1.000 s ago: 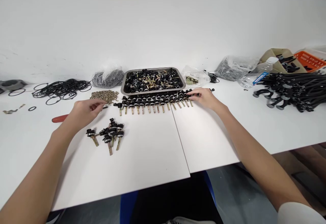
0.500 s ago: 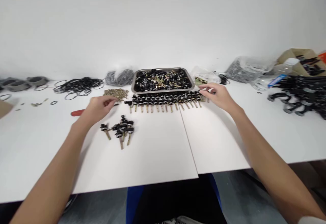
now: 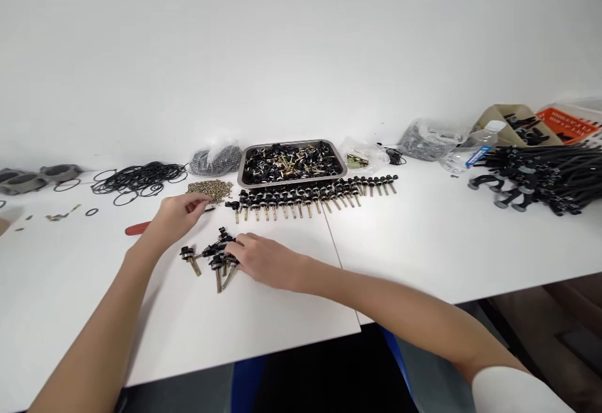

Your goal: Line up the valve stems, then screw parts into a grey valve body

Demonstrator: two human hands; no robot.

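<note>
My left hand hovers over or rests by a red-handled tool, fingertips pinched together at the edge of a heap of small brass pieces. Whatever is between those fingertips is too small to make out. My right hand reaches across to a loose pile of black-headed parts with brass-coloured stems; its fingers close on one at the pile's right side, partly hiding it. Similar parts stand in a long row, stems toward me, just in front of a full metal tray.
Black rubber rings and grey ring-shaped pieces lie at the left. Filled plastic bags flank the tray. On the right are a water bottle, a heap of black-handled parts, a beige bin and an orange basket.
My right hand has left the right end of the row and come left and nearer to the loose pile. My left hand stays in about the same place. The view has shifted slightly.
</note>
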